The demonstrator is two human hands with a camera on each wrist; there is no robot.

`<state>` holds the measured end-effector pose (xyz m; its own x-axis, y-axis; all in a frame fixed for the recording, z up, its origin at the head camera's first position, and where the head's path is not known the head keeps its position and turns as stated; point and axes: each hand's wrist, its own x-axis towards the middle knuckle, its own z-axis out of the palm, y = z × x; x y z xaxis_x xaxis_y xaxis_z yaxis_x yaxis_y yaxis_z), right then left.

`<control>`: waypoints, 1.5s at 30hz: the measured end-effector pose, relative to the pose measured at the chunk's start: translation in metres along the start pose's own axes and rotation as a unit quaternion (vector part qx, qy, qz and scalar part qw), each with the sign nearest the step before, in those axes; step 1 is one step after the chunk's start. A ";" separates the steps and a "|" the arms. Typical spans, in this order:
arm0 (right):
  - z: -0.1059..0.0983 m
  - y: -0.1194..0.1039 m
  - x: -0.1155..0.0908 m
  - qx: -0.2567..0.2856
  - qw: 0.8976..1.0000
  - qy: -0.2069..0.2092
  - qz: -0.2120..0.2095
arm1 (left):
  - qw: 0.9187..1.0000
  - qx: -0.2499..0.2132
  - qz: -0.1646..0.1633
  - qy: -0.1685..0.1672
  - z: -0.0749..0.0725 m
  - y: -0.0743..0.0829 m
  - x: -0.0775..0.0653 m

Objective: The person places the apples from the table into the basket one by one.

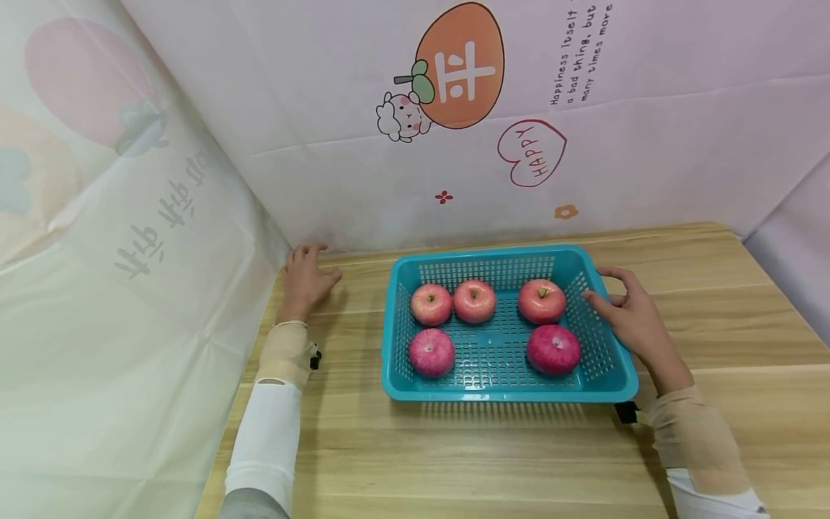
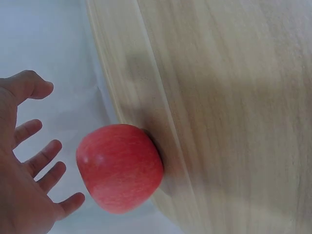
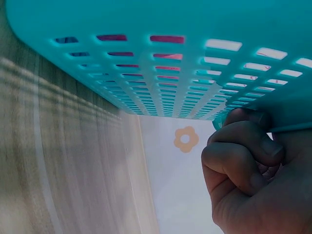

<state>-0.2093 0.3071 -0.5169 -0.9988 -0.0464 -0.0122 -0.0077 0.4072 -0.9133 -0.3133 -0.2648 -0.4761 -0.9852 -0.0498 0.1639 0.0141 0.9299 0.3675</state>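
Note:
My right hand [image 1: 635, 317] grips the right rim of a teal plastic basket [image 1: 493, 396], thumb over the inner side. In the right wrist view its curled fingers [image 3: 234, 161] lie against the outside, under the rim. Several apples sit in the basket: two light red ones, one an apple [image 1: 431, 304] at the left, one light red at the right, and two deeper pink ones nearer the front. My left hand [image 1: 305, 281] is at the table's far left corner, fingers spread. Just off its fingertips in the left wrist view is a red apple [image 2: 119, 168], unseen in the head view.
The wooden table [image 1: 493, 468] extends in front of the basket and to its right. A printed white cloth [image 1: 337, 187] hangs along the back edge, and another white sheet [image 1: 162, 346] hangs along the left side.

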 end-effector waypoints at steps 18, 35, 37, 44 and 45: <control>0.001 -0.001 -0.001 -0.008 1.000 0.003 0.001 | 0.999 0.009 -0.035 -0.024 0.008 -0.020 0.000; 0.000 0.001 0.001 -0.009 1.000 0.003 -0.004 | 0.997 -0.002 -0.078 -0.029 0.012 -0.032 -0.002; 0.000 0.001 0.001 -0.009 1.000 0.003 -0.004 | 0.996 -0.003 -0.080 -0.030 0.012 -0.033 -0.003; 0.000 0.001 0.001 -0.004 1.000 0.003 -0.005 | 0.996 -0.008 -0.087 -0.027 0.013 -0.034 -0.007; 0.000 0.001 0.001 -0.003 1.000 0.003 -0.005 | 0.996 -0.009 -0.086 -0.026 0.013 -0.033 -0.007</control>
<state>-0.2100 0.3076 -0.5179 -0.9989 -0.0459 -0.0002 -0.0188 0.4128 -0.9106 -0.3090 -0.2906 -0.5018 -0.9807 -0.1889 0.0499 -0.1535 0.9028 0.4017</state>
